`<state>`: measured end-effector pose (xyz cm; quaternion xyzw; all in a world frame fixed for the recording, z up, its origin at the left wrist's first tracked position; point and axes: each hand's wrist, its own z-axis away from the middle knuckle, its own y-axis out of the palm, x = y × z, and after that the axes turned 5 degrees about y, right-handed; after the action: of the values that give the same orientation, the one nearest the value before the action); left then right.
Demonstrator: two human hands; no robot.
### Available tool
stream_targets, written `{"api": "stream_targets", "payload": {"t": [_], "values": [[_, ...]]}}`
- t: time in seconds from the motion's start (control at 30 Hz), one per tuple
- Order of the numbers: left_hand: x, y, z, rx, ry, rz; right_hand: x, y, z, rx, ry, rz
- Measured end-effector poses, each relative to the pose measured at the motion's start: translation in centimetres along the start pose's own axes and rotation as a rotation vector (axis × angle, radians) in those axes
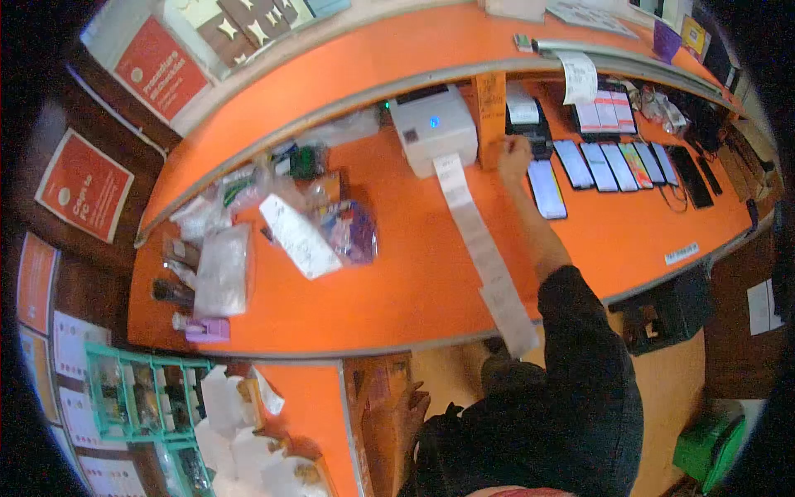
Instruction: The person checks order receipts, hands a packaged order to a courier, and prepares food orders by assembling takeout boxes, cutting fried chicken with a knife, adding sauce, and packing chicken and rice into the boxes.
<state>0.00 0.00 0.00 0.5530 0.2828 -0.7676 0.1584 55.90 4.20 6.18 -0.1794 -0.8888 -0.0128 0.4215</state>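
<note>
My right hand reaches across the orange counter with its fingers curled, at the front left corner of a small black printer and beside an orange upright post. Whatever those fingers hold, if anything, is too small to make out. A row of several lit phones begins with the phone just below this hand. To the left, a white label printer has a long printed paper strip running out past the counter's front edge. My left hand hangs low beside my body, fingers apart and holding nothing.
Plastic-wrapped items, a white printed slip and a purple tape dispenser lie on the left counter. A tablet stands at the back right. Teal racks and opened white boxes sit lower left; a green bin is lower right.
</note>
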Motion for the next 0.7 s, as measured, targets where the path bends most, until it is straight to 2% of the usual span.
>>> {"api": "stream_targets", "payload": {"t": [0.03,0.07,0.1,0.13,0.17,0.2,0.27,0.33,0.4,0.47,0.53,0.57,0.63,0.7], "values": [[-0.5,0.1,-0.7,-0.115,0.165,-0.031,0.4,-1.0,-1.9,-0.119,-0.122,0.008],[-2.3,0.7,-2.2,-0.156,0.205,-0.067,1.2,-1.9,-3.9,-0.226,-0.166,0.135],[-4.4,1.2,-3.8,-0.198,0.244,-0.104,-2.6,-1.0,-6.9,-0.266,-0.127,0.314],[-4.8,1.9,-6.7,-0.155,0.207,-0.063,-4.4,-0.4,-10.6,-0.054,-0.067,0.534],[-5.5,2.5,-9.5,-0.113,0.174,-0.028,-5.8,1.6,-13.7,-0.064,-0.068,0.538],[-11.3,3.3,-12.2,-0.038,0.323,-0.224,-6.8,3.1,-16.5,0.025,-0.069,0.545],[-15.4,5.7,-17.3,0.094,0.595,-0.382,-8.2,6.0,-19.9,0.224,-0.12,0.551],[-20.5,9.2,-21.8,0.251,0.651,-0.557,-9.1,7.6,-21.8,0.379,-0.155,0.57],[-22.9,13.1,-26.4,0.328,0.791,-0.609,-9.8,7.5,-22.7,0.54,-0.194,0.581],[-23.4,17.3,-30.6,0.282,0.926,-0.786,-11.1,5.8,-23.6,0.747,-0.236,0.584],[-24.6,20.5,-35.1,0.174,1.242,-0.792,-11.1,2.7,-24.0,1.026,-0.284,0.557],[-25.5,21.9,-37.1,0.184,1.259,-0.783,-11.0,0.7,-24.0,1.164,-0.314,0.537],[-27.3,24.9,-40.6,0.107,0.978,-0.92,-10.8,-2.7,-23.0,1.392,-0.383,0.495],[-27.3,26.5,-42.8,0.067,1.121,-0.95,-10.8,-5.2,-21.0,1.477,-0.47,0.478]]}}
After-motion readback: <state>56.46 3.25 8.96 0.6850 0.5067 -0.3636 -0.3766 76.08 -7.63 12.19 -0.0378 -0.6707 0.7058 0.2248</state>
